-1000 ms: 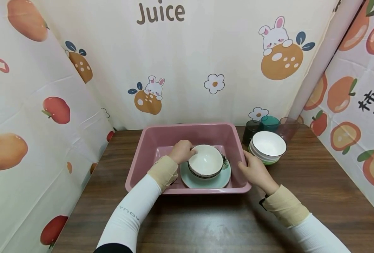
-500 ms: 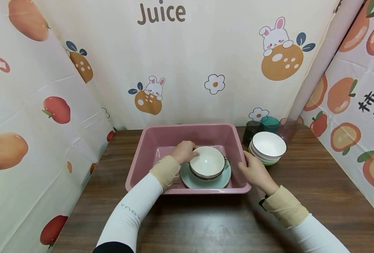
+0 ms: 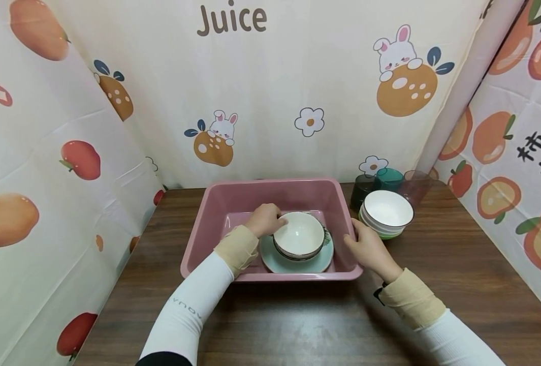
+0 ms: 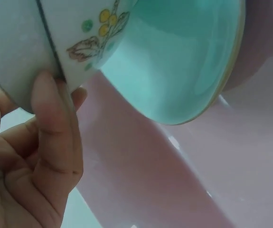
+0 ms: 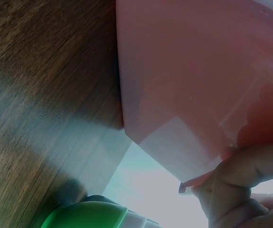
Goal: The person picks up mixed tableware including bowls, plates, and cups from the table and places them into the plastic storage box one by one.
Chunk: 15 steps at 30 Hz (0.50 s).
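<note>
A pink tub (image 3: 275, 191) fills the middle of the frame on the brown tabletop (image 3: 293, 325); inside it the left grip (image 3: 264, 220) pinches the left edge of a white bowl (image 3: 299, 234), which lies over a pale teal plate (image 3: 272, 258), just right of the frame's lower center. Next, the right grip (image 3: 370, 249) holds the tub's right rim, near stacked bowls (image 3: 388, 209) and 3 cups (image 3: 389, 179) right of center

White bowl (image 4: 93, 33) at the left hand (image 3: 263, 220) has yellow berries, brown leaves. Plate (image 3: 277, 263) below that grip's minty, tub (image 3: 270, 194) around it's pink.
</note>
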Each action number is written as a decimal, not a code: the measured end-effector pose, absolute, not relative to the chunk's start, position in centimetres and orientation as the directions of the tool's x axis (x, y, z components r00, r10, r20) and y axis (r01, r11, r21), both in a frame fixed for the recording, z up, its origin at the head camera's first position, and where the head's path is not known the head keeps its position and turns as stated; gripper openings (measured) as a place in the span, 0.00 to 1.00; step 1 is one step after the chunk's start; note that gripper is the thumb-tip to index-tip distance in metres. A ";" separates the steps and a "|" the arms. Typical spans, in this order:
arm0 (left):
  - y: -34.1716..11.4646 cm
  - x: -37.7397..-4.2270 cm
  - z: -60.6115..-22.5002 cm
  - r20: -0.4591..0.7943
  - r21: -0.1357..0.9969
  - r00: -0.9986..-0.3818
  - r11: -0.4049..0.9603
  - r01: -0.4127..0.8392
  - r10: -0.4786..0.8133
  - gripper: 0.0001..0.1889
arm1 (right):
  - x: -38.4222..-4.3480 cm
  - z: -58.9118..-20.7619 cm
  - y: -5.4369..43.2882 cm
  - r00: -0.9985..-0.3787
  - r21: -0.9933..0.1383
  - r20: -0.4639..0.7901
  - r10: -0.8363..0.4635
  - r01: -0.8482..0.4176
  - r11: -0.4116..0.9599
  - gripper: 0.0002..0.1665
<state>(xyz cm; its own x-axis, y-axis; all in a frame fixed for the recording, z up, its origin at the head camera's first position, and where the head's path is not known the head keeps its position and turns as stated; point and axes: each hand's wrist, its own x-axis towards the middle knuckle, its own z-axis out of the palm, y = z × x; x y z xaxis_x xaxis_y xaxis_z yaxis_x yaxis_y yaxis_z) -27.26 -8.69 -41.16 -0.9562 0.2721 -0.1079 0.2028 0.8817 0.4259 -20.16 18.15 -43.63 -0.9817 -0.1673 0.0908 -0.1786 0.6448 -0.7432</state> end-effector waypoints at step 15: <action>-9.9 -26.4 -38.0 0.057 0.562 -0.976 0.801 0.207 0.213 0.14 | -20.1 -43.6 18.1 -0.981 -0.742 0.097 -0.166 -0.182 0.645 0.29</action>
